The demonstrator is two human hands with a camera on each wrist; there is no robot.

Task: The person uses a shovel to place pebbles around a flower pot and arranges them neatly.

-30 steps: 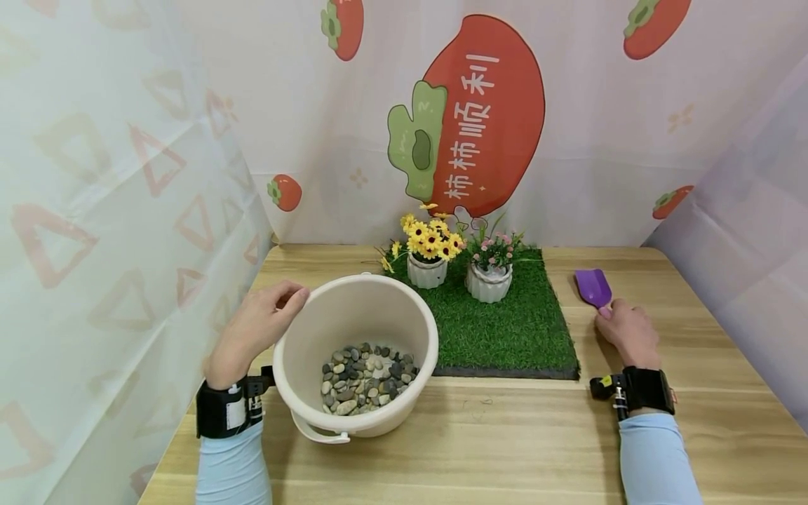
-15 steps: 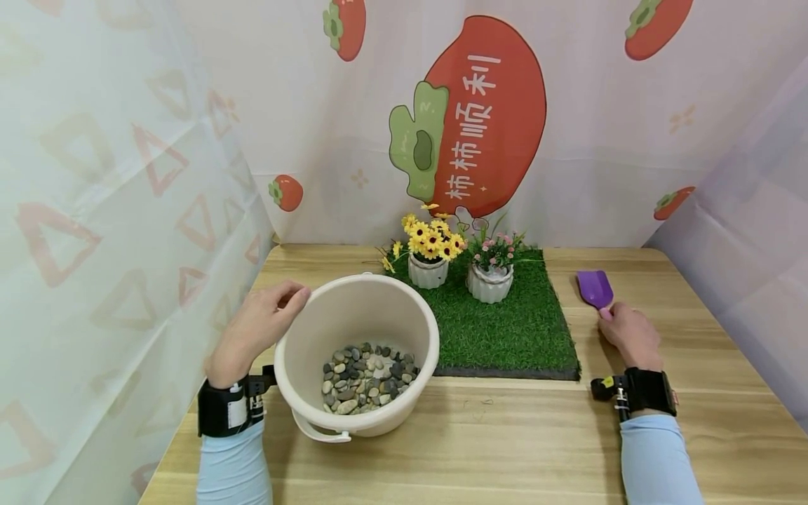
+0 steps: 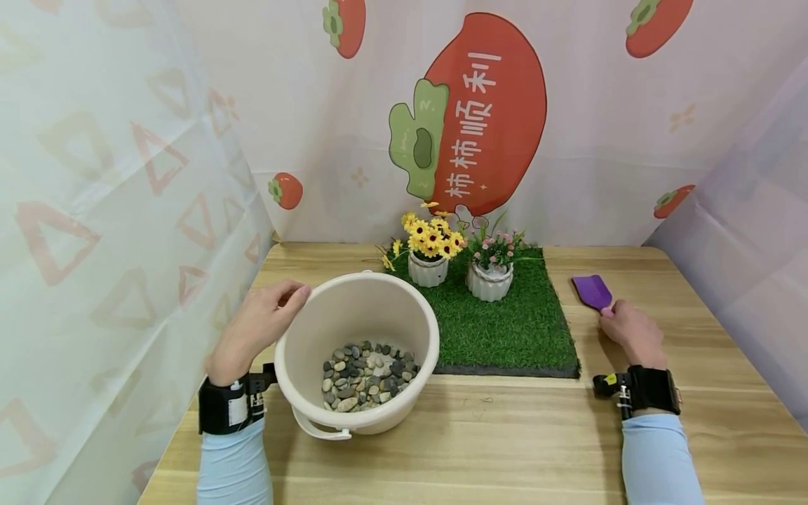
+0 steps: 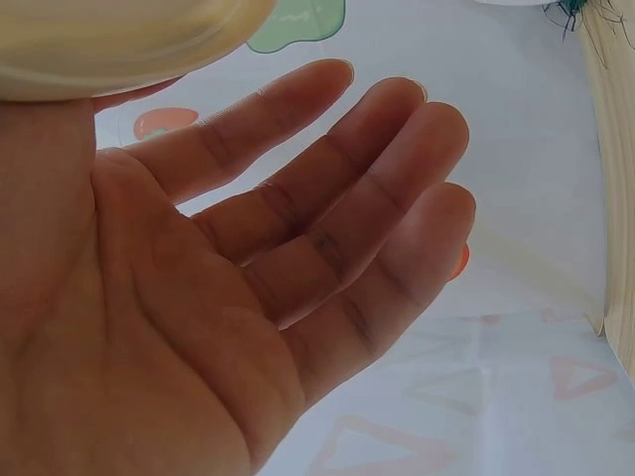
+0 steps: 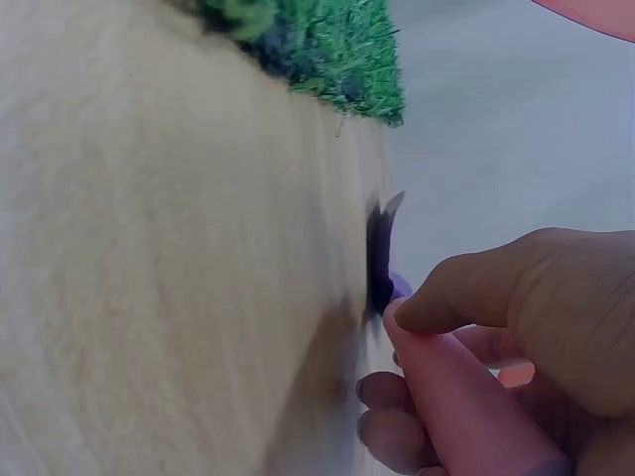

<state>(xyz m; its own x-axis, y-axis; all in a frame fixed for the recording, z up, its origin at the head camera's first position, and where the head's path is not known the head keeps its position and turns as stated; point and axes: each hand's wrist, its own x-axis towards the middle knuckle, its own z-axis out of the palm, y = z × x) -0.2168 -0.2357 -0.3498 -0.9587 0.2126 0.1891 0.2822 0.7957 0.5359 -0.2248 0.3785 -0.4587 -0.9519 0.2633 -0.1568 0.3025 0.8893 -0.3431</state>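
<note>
A cream bucket (image 3: 356,294) with pebbles (image 3: 369,377) on its bottom stands on the left of the table. My left hand (image 3: 261,326) is at its left rim, thumb by the edge. The left wrist view shows that hand (image 4: 288,258) palm toward the camera, its fingers loosely extended and the bucket rim (image 4: 129,45) over the thumb. On the right, my right hand (image 3: 634,333) grips the pink handle (image 5: 466,397) of a small shovel with a purple blade (image 3: 591,291). Thumb and fingers wrap that handle, and the blade is close over the wood.
Artificial turf (image 3: 505,340) lies at the middle back, bearing a pot of yellow flowers (image 3: 429,245) and a pot of pink flowers (image 3: 491,277). The bucket's handle (image 3: 322,429) hangs at its front. Printed curtains (image 3: 600,140) enclose the table (image 3: 505,442).
The shovel's blade has turned and tilted slightly, its tip shifting left and toward me. My right hand has moved a little to the right. The left hand and bucket stay put.
</note>
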